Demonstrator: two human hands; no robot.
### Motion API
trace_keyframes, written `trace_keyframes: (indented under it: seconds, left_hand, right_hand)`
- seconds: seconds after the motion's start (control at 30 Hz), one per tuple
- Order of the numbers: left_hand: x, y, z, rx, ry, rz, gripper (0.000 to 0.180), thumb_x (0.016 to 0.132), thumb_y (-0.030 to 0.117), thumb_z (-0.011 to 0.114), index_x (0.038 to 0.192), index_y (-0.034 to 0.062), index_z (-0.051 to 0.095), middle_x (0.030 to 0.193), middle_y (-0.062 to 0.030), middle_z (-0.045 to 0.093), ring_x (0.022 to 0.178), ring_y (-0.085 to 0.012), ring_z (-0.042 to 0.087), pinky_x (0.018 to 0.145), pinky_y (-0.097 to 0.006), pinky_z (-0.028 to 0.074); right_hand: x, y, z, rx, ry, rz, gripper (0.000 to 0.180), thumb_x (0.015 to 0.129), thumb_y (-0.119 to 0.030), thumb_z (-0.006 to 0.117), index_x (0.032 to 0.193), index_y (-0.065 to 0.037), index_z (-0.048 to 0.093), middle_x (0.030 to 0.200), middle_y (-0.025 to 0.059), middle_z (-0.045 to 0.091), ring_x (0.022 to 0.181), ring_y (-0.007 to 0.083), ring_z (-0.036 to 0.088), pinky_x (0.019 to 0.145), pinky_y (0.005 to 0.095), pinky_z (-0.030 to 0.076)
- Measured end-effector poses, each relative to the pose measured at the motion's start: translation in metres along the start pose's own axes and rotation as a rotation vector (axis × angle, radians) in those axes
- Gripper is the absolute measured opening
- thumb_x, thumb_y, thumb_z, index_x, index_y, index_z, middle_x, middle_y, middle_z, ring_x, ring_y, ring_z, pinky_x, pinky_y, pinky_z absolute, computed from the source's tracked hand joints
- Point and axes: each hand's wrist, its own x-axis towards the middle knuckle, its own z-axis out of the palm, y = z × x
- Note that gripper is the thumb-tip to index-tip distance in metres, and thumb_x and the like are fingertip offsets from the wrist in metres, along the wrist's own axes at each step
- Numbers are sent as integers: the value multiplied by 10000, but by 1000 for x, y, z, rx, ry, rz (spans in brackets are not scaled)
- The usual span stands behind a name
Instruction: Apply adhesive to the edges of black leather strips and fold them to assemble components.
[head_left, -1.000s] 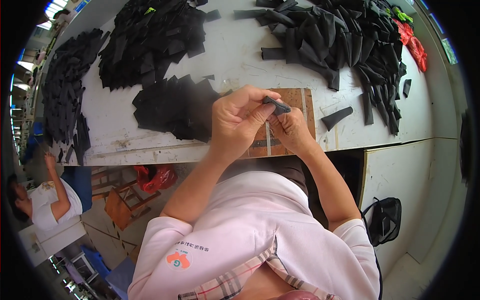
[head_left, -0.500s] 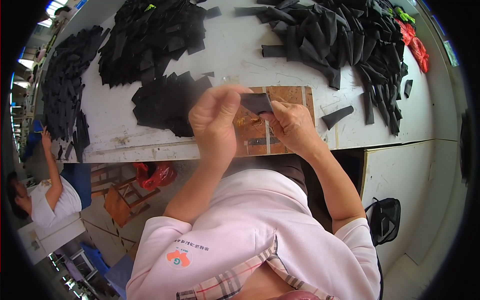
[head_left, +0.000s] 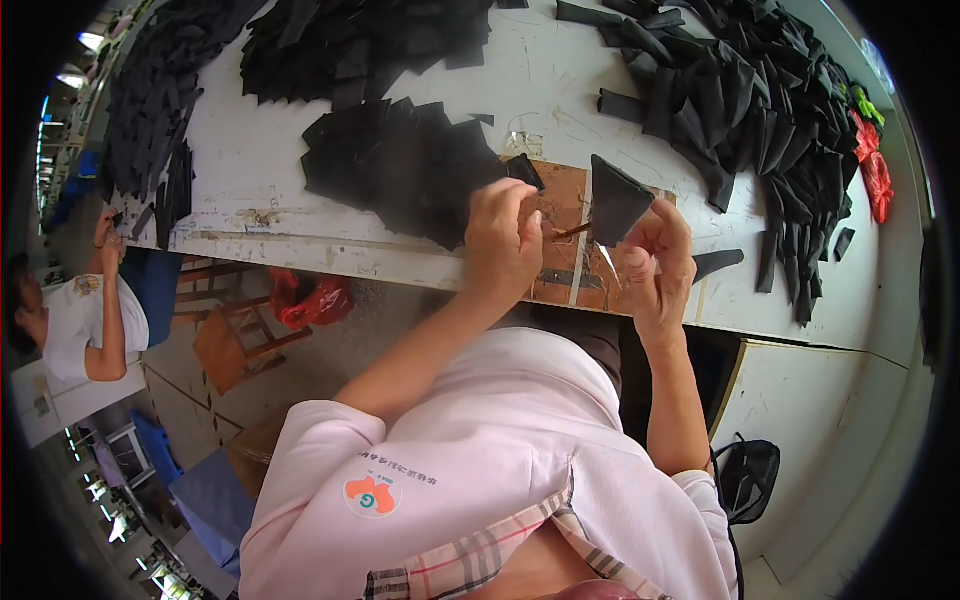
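Held piece: a black triangular piece [head_left: 617,200] of flat, matte material, wide at the top and narrowing toward the fingers below it; held up off the table, tilted.
Right hand: the right hand [head_left: 655,262] pinches the lower edge of the black triangular piece between thumb and fingers, closed on it.
Left hand: the left hand [head_left: 503,240] is curled shut around a thin brown stick [head_left: 570,232], whose tip reaches across to the piece just left of the right hand's grip.
Under the grip: a brown work board [head_left: 560,215] lies on the white table [head_left: 560,80], directly below and behind both hands.
Left of the grip: a stack of black cut pieces [head_left: 400,165] lies touching the left hand's far side.
Beyond the grip: a heap of folded black strips [head_left: 740,90] spreads up and to the right, well apart from the hands.
Far right of the grip: red items [head_left: 876,170] at the heap's outer edge, too small to tell their kind.
Below the grip, left: a red bag [head_left: 310,298] under the table edge.
Below the grip, right: a black bag [head_left: 748,480] on the floor beside the person's right elbow.
Shirt mark: a round orange and green logo [head_left: 372,494] on the pink shirt, near the left shoulder.
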Motion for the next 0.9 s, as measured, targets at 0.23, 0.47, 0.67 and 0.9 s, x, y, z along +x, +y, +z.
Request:
trace_keyframes:
  seconds: [0.23,0.47,0.67,0.9]
  left_hand:
    - [15,-52,8,637,-236,19,143,667,56,607,778,43,519,806,-100,491,778,-260,489,689,-351,398]
    - [21,-60,-3,622,-106,20,142,702,54,585,831,27,532,855,-109,504,817,-270,493,712,-368,411]
    - [22,-87,-26,678,-106,-159,267,708,116,650,928,7,546,868,-140,513,851,-300,508,722,-363,443]
    - [29,-79,-43,270,-52,-261,130,740,93,629,802,2,560,682,-55,530,617,-185,517,549,-310,441]
  right_hand:
    - [40,-26,-20,-5,-190,-89,197,834,-123,572,976,14,564,671,37,571,579,92,513,514,220,416]
    - [51,-17,-33,101,327,270,407,907,-344,435,937,40,564,591,1,509,529,49,440,502,182,342]
    - [-36,7,12,305,-192,602,242,901,-203,478,840,11,574,615,2,527,549,57,477,496,196,399]
    - [-23,-5,35,-173,-288,89,89,784,-65,579,859,-17,575,664,57,539,604,157,526,529,261,439]
